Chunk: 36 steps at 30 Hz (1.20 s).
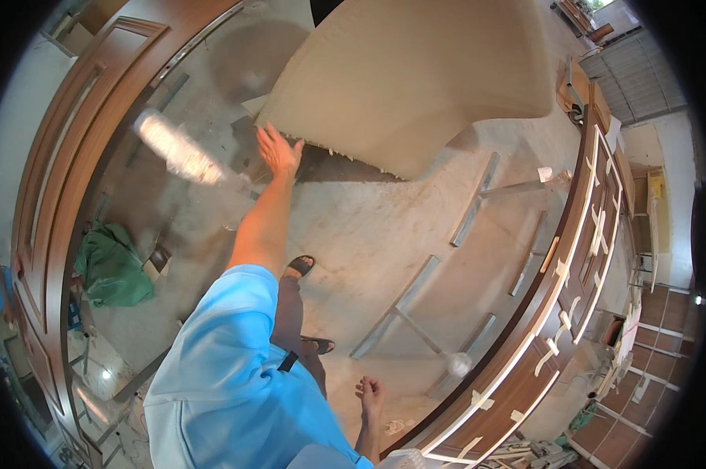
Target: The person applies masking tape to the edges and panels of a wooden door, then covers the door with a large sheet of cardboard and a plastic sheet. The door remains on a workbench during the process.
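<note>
Large beige curved plywood panel (pixel 415 78) — your left hand (pixel 278 150) open-palmed under its lower edge; spread fingers wide. Right hand (pixel 371 391) — hanging loosely curled, empty.

The person's left arm stretched forward and up, nearly straight — its short blue sleeve ended above the elbow. The left hand (pixel 278 151) was spread flat, fingers extended and slightly apart. The right arm hung down at the side, the right hand (pixel 370 391) loosely curled — holding nothing visible.
</note>
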Motion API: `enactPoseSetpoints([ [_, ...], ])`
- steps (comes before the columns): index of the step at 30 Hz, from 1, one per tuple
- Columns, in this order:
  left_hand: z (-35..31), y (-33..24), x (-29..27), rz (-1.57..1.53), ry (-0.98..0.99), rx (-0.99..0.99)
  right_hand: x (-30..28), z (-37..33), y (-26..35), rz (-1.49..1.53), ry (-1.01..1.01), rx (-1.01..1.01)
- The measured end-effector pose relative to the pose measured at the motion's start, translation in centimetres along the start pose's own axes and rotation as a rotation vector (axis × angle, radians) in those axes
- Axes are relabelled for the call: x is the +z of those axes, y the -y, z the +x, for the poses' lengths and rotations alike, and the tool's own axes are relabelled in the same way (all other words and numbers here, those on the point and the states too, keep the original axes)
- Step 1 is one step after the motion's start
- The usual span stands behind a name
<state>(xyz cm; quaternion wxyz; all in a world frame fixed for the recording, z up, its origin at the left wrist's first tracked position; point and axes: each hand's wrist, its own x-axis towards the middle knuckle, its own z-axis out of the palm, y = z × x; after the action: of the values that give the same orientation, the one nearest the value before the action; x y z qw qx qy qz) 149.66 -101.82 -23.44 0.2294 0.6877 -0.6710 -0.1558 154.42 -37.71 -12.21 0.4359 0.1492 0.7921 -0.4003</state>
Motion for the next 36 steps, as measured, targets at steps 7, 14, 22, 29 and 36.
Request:
enactPoseSetpoints([
  [7, 12.4, -5.8, 2.0, -0.232, 0.047, -0.101, 1.1, 0.0, -1.3, 0.128, -0.017, 0.129],
  [14, 19.2, -9.8, 4.2, -0.073, 0.092, 0.107, 0.6, -3.4, -7.3, 0.217, -0.079, 0.310],
  [22, 20.1, -14.6, 5.8, -0.264, 0.345, 0.136, 2.6, -3.7, -9.7, 0.262, -0.089, 0.404],
  [29, 19.3, -14.5, 3.4, -0.230, 0.315, 0.040, 4.3, -0.2, -3.0, 0.282, -0.055, 0.156],
  [36, 23.6, -16.6, -3.5, -0.266, 0.331, 0.052, 5.4, 1.6, -2.4, 0.276, -0.036, 0.160],
])
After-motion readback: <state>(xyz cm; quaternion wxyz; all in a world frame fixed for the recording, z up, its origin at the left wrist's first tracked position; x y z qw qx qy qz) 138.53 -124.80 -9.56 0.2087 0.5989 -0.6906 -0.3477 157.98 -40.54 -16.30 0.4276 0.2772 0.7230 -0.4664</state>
